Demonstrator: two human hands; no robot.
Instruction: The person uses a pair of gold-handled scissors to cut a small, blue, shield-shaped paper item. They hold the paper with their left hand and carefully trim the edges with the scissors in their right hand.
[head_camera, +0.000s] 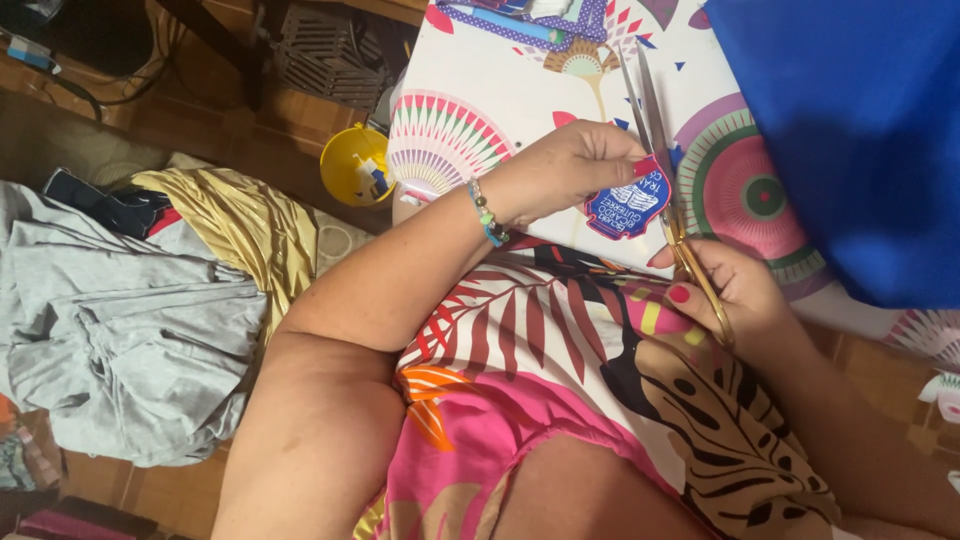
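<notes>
A small blue printed label (625, 205) is sitting over the near edge of the patterned surface (480, 90), the left hand (570, 165) pinching it with fingers closed on its top edge. The right hand (725, 285) is gripping gold-handled scissors (665, 160), blades just beside the label. Blue fabric (850, 130) is lying to the right; grey cloth (120, 340) is lying on the floor.

Floor (200, 130): brown wood boards, warm indoor light. Table (480, 60) at upper centre carries a white cover printed with coloured fans and circles. Grey cloth (120, 340) and mustard-yellow cloth (240, 225) lie heaped on the floor at left. Yellow tub (350, 165) sits just beside the table edge.
</notes>
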